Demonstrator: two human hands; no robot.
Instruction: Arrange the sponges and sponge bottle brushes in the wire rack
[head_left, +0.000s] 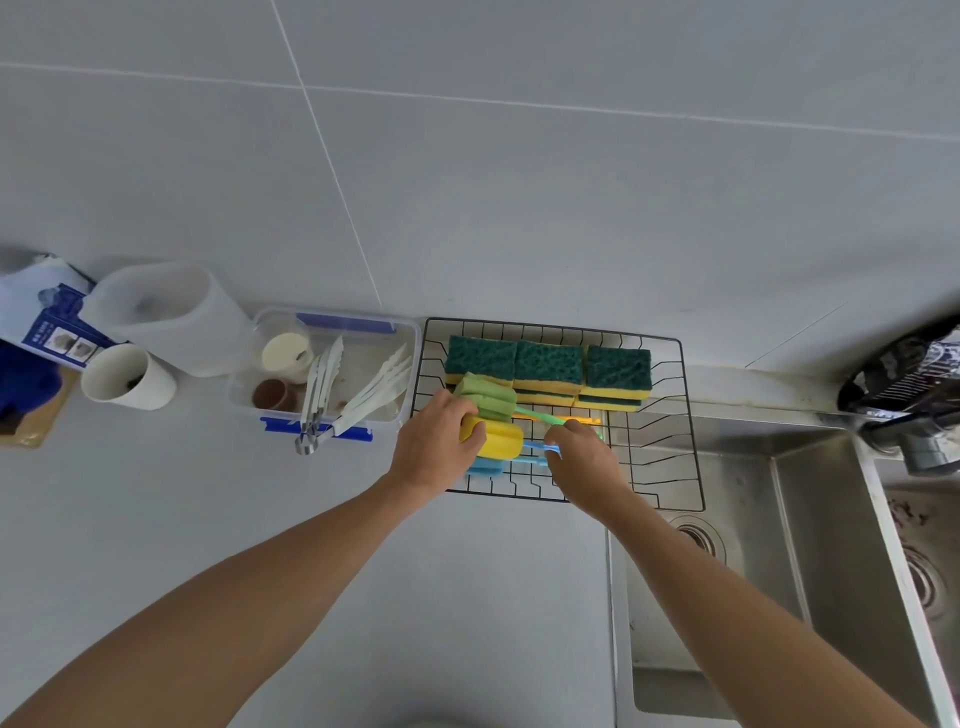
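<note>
A black wire rack (670, 415) spans the counter edge and the sink. Green-and-yellow sponges (548, 366) stand in a row along its back, stacked in two layers. In front lie three sponge bottle brushes side by side: a green one (488, 397), a yellow one (501, 439) and a blue one (485, 467). My left hand (431, 447) grips the yellow brush's sponge head. My right hand (584, 460) pinches the thin plastic handles (535, 448) of the brushes, at the blue one; the exact handle held is unclear.
A clear plastic box (322, 371) with blue clips, holding white tongs and small cups, sits left of the rack. Further left stand a white cup (127, 376) and a white jug (166, 317). The steel sink (810, 545) lies to the right, with a black object (904, 371) at its corner.
</note>
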